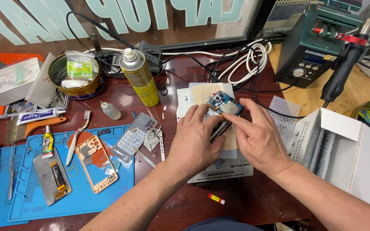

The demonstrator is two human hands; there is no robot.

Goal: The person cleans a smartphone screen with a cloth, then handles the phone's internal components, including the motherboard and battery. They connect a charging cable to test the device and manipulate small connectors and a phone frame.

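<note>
Cluttered with cables and tools, the dark red worktop (245, 201) is carrying a white heating pad (219, 169) at the centre, with a blue mat (5, 201) lying at nine o'clock and a yellow spray can (140, 77) standing at eleven. On the pad, an opened phone (224, 112) with its blue circuit board exposed is lying under both hands. Judging from this, the board could be slipping or flexing if pressure is landing unevenly. The left hand (195, 139) is curling loosely, fingers (204, 117) pressing the phone's edge; the right hand (260, 137) is resting, forefinger extended onto the board, grasping nothing.
</note>
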